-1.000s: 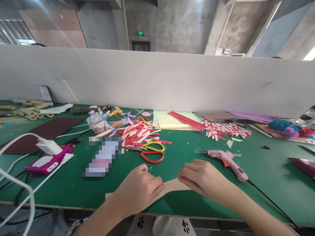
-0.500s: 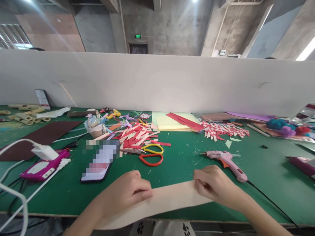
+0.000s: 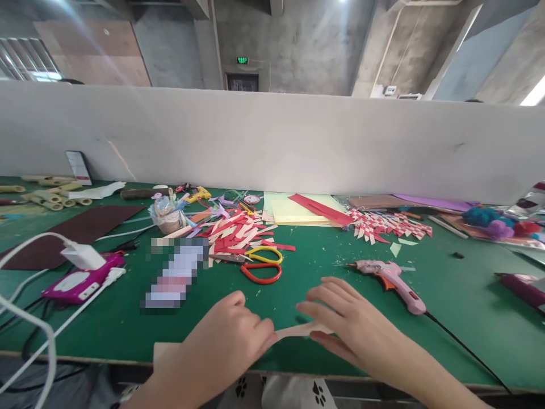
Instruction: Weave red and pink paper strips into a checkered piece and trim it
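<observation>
A pale cream paper strip (image 3: 293, 330) is held low over the front edge of the table. My left hand (image 3: 232, 338) is closed on it, thumb and fingers pinching near its middle. The strip's left end (image 3: 165, 355) sticks out behind my left wrist. Between the hands the paper appears almost edge-on and narrow. My right hand (image 3: 340, 318) is at the strip's other end, its fingers spread and the thumb below; the paper passes behind the fingers, and contact there is unclear. Beyond the hands lie scissors (image 3: 261, 273) with one yellow and one red handle.
A pink glue gun (image 3: 398, 281) lies right, its cord trailing to the front edge. To the left are a blurred phone (image 3: 174, 275) and a magenta power strip (image 3: 83, 284) with white cables. Cut paper strips (image 3: 238, 230) and yellow sheets (image 3: 306, 209) lie behind.
My right hand has moved left and its curled fingers have spread. The strip, broad and stretched flat before, now shows narrow between the hands. My left hand still pinches it.
</observation>
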A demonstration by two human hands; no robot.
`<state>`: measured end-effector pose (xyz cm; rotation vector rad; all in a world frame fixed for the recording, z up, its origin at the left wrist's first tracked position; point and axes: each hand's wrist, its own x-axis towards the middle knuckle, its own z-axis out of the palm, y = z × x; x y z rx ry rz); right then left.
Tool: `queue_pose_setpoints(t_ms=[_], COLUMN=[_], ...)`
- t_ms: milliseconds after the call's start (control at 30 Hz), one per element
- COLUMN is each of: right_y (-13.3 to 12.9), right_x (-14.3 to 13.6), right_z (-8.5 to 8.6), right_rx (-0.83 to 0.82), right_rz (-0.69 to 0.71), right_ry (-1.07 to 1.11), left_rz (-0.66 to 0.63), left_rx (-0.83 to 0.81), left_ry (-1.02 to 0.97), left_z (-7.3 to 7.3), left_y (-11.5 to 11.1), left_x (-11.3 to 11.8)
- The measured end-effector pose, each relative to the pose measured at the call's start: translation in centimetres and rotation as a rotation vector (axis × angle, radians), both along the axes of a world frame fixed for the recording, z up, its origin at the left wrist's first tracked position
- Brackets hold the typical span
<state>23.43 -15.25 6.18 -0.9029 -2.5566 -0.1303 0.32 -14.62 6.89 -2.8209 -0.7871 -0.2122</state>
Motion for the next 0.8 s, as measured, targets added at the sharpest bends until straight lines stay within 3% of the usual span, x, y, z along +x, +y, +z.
queue_pose_setpoints(t_ms=[67,133,267,333,433,567,600,733,800], right_y=[0.3,0.7,1.1,1.1,1.5,3.2,3.8,6.5,7.7], right_x=[-0.6,-0.4,0.4,0.2,-1.0,-2.7,-2.9,-3.1,-3.1], right_z=[-0.4,-0.8,-1.0,-1.0,-1.3,-1.9,-2.0,-2.4,-2.6], right_rx=[0.028,0.094,0.248,0.256,0.148,-0.053,-0.109,-0.398,-0.459], right_rz=[0.012,-0.027,-0.18,-0.193,-0.056,0.116,0.111,0.044,-0.016], right_ry=[-0.032,-0.024,0.138,0.259,0.371,0.466,0.487,0.518,0.557], left_rz=[-0.036,-0.041,0.067,0.154,0.25,0.282,0.311,0.293,0.294], left_rx=[0.067,-0.046,-0.629,-0.853,-1.028,-1.332,-1.368,-1.372,-1.349], left_ry=[-0.02,-0.078,-0.278,-0.438,-0.711,-1.03,-1.146,-1.281,-1.326], left_z=[-0.1,0.2,1.1,0.7,-1.1,-3.1,-3.3,-3.8,-4.2], left_y=[-0.4,-0.7,-0.5,0.5,3.0,7.0,7.9,10.6,11.2], left_x=[0.2,-0.2,-1.9,-2.4,-1.6,1.6,2.4,4.5,4.7])
